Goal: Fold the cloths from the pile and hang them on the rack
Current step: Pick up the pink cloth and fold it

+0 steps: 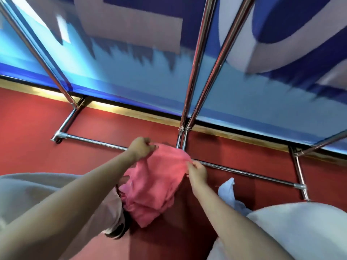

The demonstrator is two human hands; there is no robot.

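Observation:
A pink cloth (152, 182) hangs between my two hands above the red floor. My left hand (140, 148) pinches its upper left edge, and my right hand (197, 172) pinches its upper right edge. The cloth droops down in loose folds toward my legs. A pale blue cloth (228, 192) lies crumpled on the floor to the right of my right arm. The chrome rack (195, 59) stands in front of me, its uprights rising from a base rail (244, 172) on the floor just behind the pink cloth.
Red carpet (37, 124) covers the floor. A blue and white printed wall panel (131, 72) stands behind the rack. My light trouser legs (300, 226) and a dark shoe (117, 230) show at the bottom.

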